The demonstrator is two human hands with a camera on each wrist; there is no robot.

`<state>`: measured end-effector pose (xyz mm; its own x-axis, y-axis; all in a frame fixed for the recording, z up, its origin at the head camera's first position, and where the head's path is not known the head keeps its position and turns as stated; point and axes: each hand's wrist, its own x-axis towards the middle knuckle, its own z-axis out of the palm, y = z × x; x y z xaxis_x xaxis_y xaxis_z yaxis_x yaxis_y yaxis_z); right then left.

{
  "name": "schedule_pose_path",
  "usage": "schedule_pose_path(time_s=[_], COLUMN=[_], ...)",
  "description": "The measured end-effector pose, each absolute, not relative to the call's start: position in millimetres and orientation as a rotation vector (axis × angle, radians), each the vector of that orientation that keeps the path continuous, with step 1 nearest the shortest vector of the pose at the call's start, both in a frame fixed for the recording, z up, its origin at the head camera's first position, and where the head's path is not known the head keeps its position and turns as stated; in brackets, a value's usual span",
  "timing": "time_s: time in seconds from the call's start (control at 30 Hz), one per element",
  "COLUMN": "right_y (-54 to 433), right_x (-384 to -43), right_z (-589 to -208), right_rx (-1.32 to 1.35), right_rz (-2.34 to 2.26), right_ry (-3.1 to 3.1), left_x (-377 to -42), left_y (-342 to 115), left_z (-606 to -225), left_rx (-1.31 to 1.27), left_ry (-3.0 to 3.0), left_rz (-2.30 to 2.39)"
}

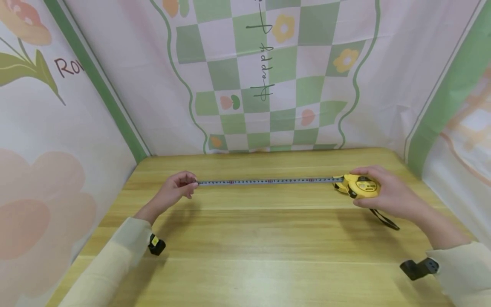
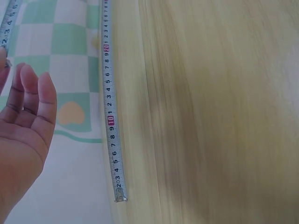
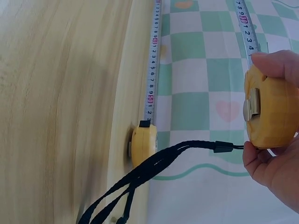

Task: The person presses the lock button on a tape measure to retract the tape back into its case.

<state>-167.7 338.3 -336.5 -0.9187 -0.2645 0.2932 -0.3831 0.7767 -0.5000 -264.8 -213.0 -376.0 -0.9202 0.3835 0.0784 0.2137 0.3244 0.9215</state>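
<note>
My right hand (image 1: 395,194) grips the yellow case of a tape measure (image 1: 364,186), thumb and fingers on opposite sides. A black wrist strap (image 3: 154,163) hangs from that case. The blade (image 1: 264,182) stretches leftward to my left hand (image 1: 176,189), whose thumb and index finger pinch its end; the other fingers are loosely bent. In the right wrist view, a second yellow tape measure (image 3: 144,143) lies on the table, its blade pulled out. That blade's metal hook (image 2: 120,195) shows in the left wrist view. From the head, the held tape mostly hides the second one.
The wooden table (image 1: 261,238) extends under both hands. A printed cloth with green checks (image 1: 253,76) hangs behind its far edge, and flowered cloth (image 1: 42,204) stands along the left. Black wrist cameras (image 1: 418,268) sit at both cuffs.
</note>
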Motion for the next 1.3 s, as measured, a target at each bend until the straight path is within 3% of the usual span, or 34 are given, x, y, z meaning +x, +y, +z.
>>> schedule_pose_path(time_s=[1.3], right_y=[329], right_x=[-169], right_z=[-340], right_rx=[0.501], right_rz=[0.851], right_ry=[-2.778], left_x=[-258], left_y=[-200], left_z=[-369], left_rx=[0.568], left_ry=[2.412], left_rz=[1.65])
